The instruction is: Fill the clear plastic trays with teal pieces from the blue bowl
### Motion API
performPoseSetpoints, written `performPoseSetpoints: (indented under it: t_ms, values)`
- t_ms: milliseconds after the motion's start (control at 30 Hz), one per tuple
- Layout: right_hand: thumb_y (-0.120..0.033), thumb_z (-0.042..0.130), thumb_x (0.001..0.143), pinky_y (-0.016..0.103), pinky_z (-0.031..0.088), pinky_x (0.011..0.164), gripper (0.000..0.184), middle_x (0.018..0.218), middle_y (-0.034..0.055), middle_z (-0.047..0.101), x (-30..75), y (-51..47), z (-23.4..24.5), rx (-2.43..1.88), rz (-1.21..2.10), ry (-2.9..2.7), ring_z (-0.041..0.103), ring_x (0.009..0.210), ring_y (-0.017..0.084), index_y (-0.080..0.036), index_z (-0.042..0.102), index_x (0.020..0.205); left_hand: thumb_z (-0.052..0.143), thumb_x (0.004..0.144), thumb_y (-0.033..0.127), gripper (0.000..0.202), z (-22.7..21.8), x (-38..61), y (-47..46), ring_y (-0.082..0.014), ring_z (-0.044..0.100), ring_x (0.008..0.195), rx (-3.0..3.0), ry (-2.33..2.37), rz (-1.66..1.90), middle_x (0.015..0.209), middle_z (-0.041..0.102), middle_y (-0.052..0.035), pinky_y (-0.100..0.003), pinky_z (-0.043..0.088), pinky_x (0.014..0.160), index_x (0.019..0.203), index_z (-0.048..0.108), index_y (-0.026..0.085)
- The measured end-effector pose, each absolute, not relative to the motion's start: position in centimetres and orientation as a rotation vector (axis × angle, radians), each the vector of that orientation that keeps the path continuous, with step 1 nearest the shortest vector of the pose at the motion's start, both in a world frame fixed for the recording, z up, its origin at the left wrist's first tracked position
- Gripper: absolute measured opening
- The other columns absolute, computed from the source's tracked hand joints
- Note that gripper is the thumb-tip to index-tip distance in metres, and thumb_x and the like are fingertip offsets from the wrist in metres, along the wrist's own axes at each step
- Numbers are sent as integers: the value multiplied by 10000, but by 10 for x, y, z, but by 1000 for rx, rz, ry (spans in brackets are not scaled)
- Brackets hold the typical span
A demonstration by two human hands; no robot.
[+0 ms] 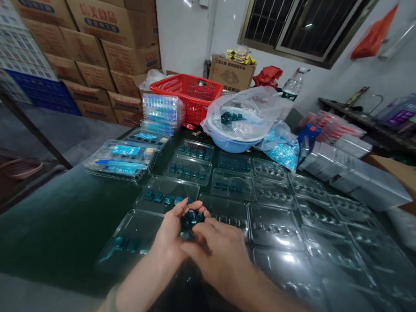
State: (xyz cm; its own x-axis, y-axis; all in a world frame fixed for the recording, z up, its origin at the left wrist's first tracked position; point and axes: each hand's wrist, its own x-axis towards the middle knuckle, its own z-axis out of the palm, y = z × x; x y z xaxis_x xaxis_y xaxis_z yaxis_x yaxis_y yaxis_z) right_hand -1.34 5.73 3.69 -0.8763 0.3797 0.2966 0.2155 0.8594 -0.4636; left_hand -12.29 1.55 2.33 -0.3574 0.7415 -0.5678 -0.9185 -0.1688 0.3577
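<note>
Several small dark teal translucent pieces (192, 218) lie heaped in my left hand (173, 232), which is cupped around them. My right hand (220, 245) reaches in from the right, its fingers bent against the heap; whether a piece is pinched there is hidden. Beneath and around my hands are clear plastic trays (277, 227) laid out in rows on the dark green table. Teal pieces sit in a row in the tray (168, 191) just beyond my left hand. More lie in the near-left tray (132, 227), which is blurred.
A blue basin (232, 143) lined with a plastic bag holds more teal pieces. Left of it stand a red basket (189, 86) and stacked filled trays (162, 113). A bag of small blue packets (282, 149) and stacked clear trays (363, 181) are on the right. Cardboard boxes (96, 18) line the left wall.
</note>
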Motion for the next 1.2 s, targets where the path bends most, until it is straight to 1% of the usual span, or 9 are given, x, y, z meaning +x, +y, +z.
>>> performPoseSetpoints:
  t_ms: [167,367,467,567,667,800,933,1067,1200]
  values:
    - [-229,481,776,242,330,577,150,672,5,572,-17,48,24,-533,656,-2570,519,635,139,-183,517,638,503,726,205,174,24,-117,16,-160,568,587,-304,827,1850,590,568,-53,-295,490,587,594,571,115]
    - [-230,497,776,214,393,574,86,727,-1,586,-5,60,29,-628,1249,-2150,529,639,122,-190,567,809,550,711,165,89,25,-115,-1,-134,550,578,-231,891,1862,620,574,-51,-251,469,529,689,611,104]
    - [-215,532,751,205,412,576,76,733,-12,579,-3,62,27,-656,1477,-1971,532,639,114,-189,552,820,606,684,178,136,26,-107,-15,-80,479,482,66,1013,1763,583,553,-22,-178,376,418,801,627,111]
    - [-175,556,716,192,404,541,85,705,-25,543,-4,62,23,-632,1575,-1904,501,595,95,-182,529,796,620,679,212,181,25,-101,-24,-41,381,402,329,1185,1701,521,500,17,-158,260,366,845,621,138]
    - [-142,532,721,185,398,536,109,706,-28,537,-5,61,23,-621,1592,-1924,491,608,93,-188,534,820,608,688,239,194,22,-100,-26,-34,367,392,522,1401,1719,578,511,14,-173,252,372,866,624,161]
    - [-105,503,734,207,422,614,237,796,-18,578,-3,59,27,-608,1527,-1992,522,691,110,-220,557,933,610,678,240,229,28,-103,-26,-62,431,444,750,1699,1691,770,552,-22,-197,336,404,899,637,188]
    - [-155,481,778,217,436,607,236,813,-3,593,1,61,29,-599,1588,-2035,540,690,118,-219,553,993,627,654,230,202,34,-105,-27,-93,477,482,868,1866,1633,784,578,-31,-198,380,424,851,648,186]
    - [-147,481,783,234,427,681,204,870,15,577,4,64,28,-537,1431,-2098,537,770,126,-205,591,945,614,667,212,167,31,-106,-27,-131,536,601,1043,1925,1601,824,595,-37,-208,417,523,831,635,191]
    - [-76,521,720,222,399,629,206,832,11,537,4,66,27,-582,1216,-2179,507,735,119,-198,605,863,553,720,173,130,26,-108,-26,-154,545,744,1290,1943,1569,819,587,-26,-237,417,672,837,604,201]
